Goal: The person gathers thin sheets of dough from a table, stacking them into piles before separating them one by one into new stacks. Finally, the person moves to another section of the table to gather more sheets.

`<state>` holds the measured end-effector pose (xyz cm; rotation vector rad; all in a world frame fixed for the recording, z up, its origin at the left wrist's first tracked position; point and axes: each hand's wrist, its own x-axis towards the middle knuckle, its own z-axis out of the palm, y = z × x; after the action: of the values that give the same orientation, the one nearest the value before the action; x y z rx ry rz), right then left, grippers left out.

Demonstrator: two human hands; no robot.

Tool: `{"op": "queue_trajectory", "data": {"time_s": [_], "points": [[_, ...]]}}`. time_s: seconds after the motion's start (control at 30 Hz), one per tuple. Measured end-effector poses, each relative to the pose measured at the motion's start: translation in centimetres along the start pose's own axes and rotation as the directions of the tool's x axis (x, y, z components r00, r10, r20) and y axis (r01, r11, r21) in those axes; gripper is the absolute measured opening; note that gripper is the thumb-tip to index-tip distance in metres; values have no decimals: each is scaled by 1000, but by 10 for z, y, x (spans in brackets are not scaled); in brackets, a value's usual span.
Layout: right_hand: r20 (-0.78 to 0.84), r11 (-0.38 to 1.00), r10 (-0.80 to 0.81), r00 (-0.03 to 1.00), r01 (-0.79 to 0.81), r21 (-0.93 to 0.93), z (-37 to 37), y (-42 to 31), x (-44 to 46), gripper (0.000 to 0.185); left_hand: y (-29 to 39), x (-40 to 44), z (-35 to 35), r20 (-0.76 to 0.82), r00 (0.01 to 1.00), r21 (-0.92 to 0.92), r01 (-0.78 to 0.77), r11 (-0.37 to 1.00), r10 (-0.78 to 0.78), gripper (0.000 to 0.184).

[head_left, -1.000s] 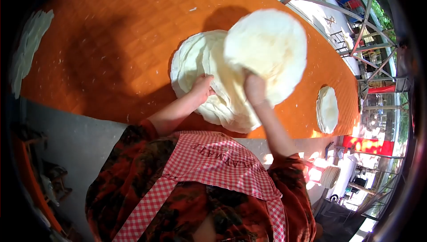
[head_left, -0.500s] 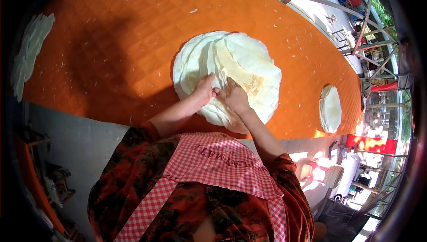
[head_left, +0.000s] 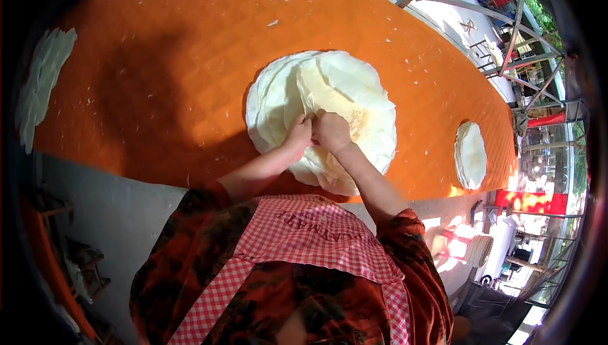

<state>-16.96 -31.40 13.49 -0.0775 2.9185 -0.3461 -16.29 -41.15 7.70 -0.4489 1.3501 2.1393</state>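
Note:
A stack of thin, round, pale flatbread sheets (head_left: 364,79) lies on the orange tabletop before me. Its top sheet (head_left: 329,95) is partly lifted and creased, with a browned patch on the right side. My left hand (head_left: 299,134) is closed, pinching that sheet near the middle of the stack. Right against it, my right hand (head_left: 332,132) has its fingers curled onto the same sheet. The fingertips of both hands meet there and partly hide the part they grip.
The orange table (head_left: 209,41) is strewn with small white scraps. A smaller pile of round sheets (head_left: 470,155) lies near its right end, and overlapping pale sheets (head_left: 44,85) lie at the left end. A red stool (head_left: 456,247) stands on the floor at right.
Both hands have come closer together and their fingers have closed up. The top sheet's fold has shifted slightly left, covering more of the sheets beneath.

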Motion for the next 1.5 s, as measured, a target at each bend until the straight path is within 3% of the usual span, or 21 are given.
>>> {"op": "queue_trajectory", "data": {"time_s": [0.1, 0.2, 0.33, 0.37, 0.4, 0.43, 0.47, 0.5, 0.53, 0.6, 0.73, 0.8, 0.83, 0.93, 1.03, 1.07, 1.17, 1.27, 1.3, 1.4, 1.5], "points": [[87, 997, 23, 996, -30, 75, -1, 5, 5, 38, -11, 3, -4, 31, 999, 16, -44, 999, 44, 32], [73, 939, 105, 992, -123, 320, -16, 1, 7, 38, -26, 7, -1, 78, 993, 47, -94, 994, 90, 33], [91, 999, 6, 996, -10, 49, -14, 38, 49, 33, -51, 11, 9, 223, 896, 385, -444, 810, 385, 33], [110, 996, -72, 991, 78, -52, -9, 76, 78, 29, -53, 14, 8, 312, 820, 243, -558, 794, 481, 34], [189, 988, -86, 978, 108, -112, -3, 147, 124, 37, -43, 6, 5, 293, 847, 197, -507, 839, 443, 36], [188, 973, -92, 978, 129, -193, -98, 79, 92, 35, -23, -9, -1, 278, 873, 150, -451, 880, 401, 38], [85, 995, -93, 992, 96, -33, -151, 61, 73, 37, -7, -17, -8, 262, 895, 98, -396, 913, 360, 40], [89, 978, -138, 986, 150, -142, -206, 40, 58, 36, 1, -17, -21, 179, 903, 55, -405, 913, 390, 38], [2, 979, -176, 984, 175, 100, -235, 64, 66, 35, 7, -16, -35, 99, 908, 16, -411, 911, 408, 37], [262, 990, -1, 965, -36, 137, -302, 67, 65, 34, 15, -10, -52, 59, 926, -13, -372, 928, 372, 34], [-73, 968, -234, 970, 226, -107, -331, 33, 42, 31, 32, -18, -53, 61, 914, -27, -400, 916, 401, 32], [-110, 947, 67, 992, -97, -305, -343, 65, 76, 30, 26, -27, -59, 85, 920, -80, -376, 923, 382, 32], [-150, 902, -64, 987, -7, -431, -343, 56, 75, 34, 19, -26, -61, 62, 939, -100, -331, 938, 338, 31], [-21, 996, 84, 996, -83, 26, -340, 13, 43, 19, 15, -29, -63, 56, 978, -144, -190, 971, 200, 39], [-200, 988, 114, 973, -132, -83, -337, 29, 58, 38, 12, -28, -54, 253, 966, -325, 28, 945, 59, 55], [-76, 995, 87, 993, -90, -31, -340, 19, 51, 32, 18, -26, -44, 288, 958, -367, 110, 924, 0, 59], [-91, 991, 16, 996, -4, 136, -341, 20, 36, 38, 26, -52, -12, 408, 899, -443, 350, 825, -162, 85], [-102, 978, 205, 973, -199, 66, -358, 16, 17, 38, 26, -60, 22, 491, 841, -498, 485, 719, -227, 89], [-41, 960, 203, 978, -190, 203, -362, 30, 12, 44, 24, -61, 35, 532, 820, -511, 509, 692, -210, 89], [-15, 858, 242, 970, -206, 471, -366, 74, -13, 38, 18, -78, 67, 690, 712, -571, 426, 702, 128, 83], [23, 673, 276, 961, -210, 709, -361, 136, -48, 34, 5, -70, 93, 619, 758, -690, 402, 602, 203, 65]]}}
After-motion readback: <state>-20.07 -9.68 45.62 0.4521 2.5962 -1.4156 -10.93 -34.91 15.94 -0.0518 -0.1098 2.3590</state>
